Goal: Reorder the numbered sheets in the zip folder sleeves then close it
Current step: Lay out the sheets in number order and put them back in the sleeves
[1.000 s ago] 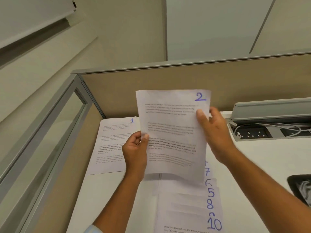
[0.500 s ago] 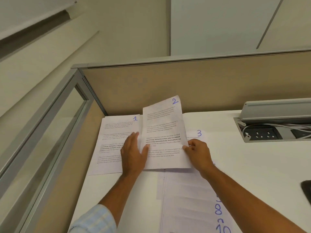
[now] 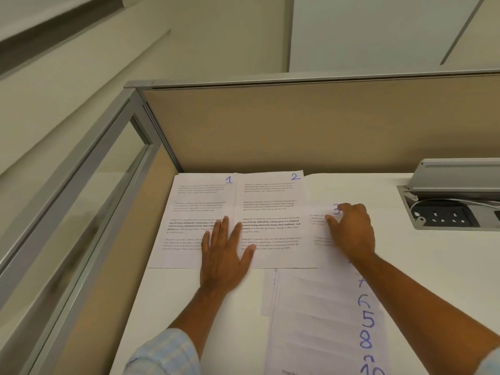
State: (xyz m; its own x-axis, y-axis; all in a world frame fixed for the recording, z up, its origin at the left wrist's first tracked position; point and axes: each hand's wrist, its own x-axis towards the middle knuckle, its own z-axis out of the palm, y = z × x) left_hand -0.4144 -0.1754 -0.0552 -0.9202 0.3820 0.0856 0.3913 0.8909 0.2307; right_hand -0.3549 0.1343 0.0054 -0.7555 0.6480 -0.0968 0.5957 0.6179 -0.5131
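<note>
Left hand (image 3: 224, 255): pressing flat, fingers spread, across sheet 1 (image 3: 194, 212) and sheet 2 (image 3: 270, 201).
Right hand (image 3: 351, 228): curling onto sheet 3 (image 3: 319, 231); grip unclear.

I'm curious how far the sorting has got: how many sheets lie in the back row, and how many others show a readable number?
Back-row sheets, sheet 1 and sheet 2: 2
Under the right hand, sheet 3: 1
Fanned pile, readable 6, 5, 8, 10: 4
Total: 7; other pile numbers are partly hidden.
</note>
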